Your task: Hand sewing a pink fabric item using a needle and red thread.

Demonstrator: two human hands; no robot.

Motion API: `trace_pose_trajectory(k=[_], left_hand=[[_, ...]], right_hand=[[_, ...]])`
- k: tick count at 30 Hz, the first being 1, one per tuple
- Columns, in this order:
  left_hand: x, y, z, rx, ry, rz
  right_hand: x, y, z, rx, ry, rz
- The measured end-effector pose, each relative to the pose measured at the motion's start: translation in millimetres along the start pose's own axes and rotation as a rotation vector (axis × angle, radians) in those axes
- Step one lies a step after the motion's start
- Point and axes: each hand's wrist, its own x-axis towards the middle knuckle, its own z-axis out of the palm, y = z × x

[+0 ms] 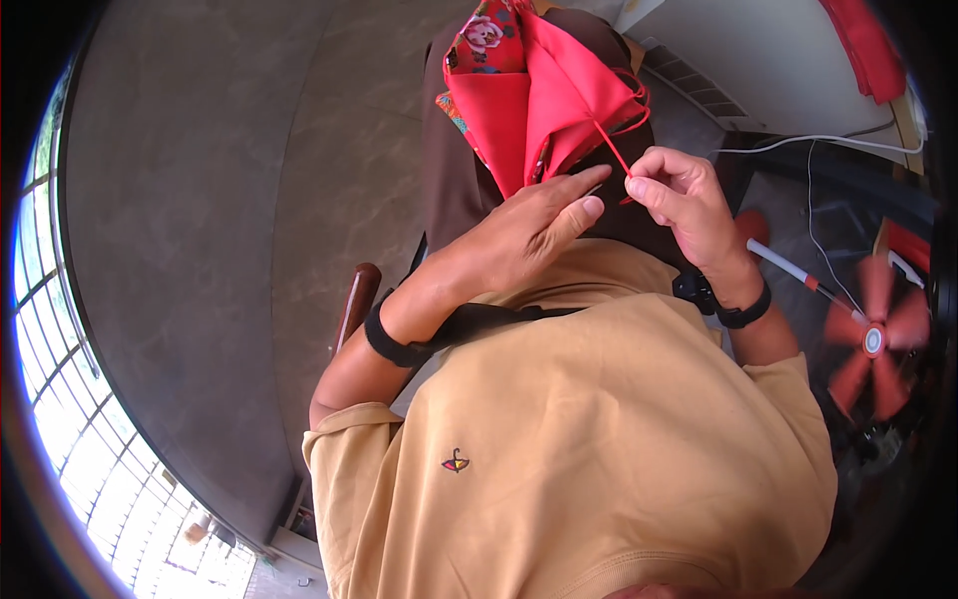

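A red satin cloth piece with a floral-printed side lies folded over my dark-trousered lap. A thin red cord runs from it, with a loop at its right edge. My right hand pinches this cord between thumb and fingertips and holds it taut. Just below the cloth, my left hand lies with its fingers stretched out flat, its fingertips near the cord. A small dark sliver shows beside those fingertips; what it is cannot be made out.
A fan with orange-red blades stands at the right. A white cabinet with a dark vent is at the upper right, with red cloth on it. White cables hang there. A brown armrest is beside my left arm.
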Motion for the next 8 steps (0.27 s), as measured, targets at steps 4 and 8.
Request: trace_pose_trajectory(k=[4,8], left_hand=[[13,-3,0,0.082,-0.067,0.006],[20,3,2,-0.002,-0.096,-0.029]], right_hand=[[-4,5,7,-0.309,0.161,-0.267],[-2,9,7,-0.383,0.192,-0.364]])
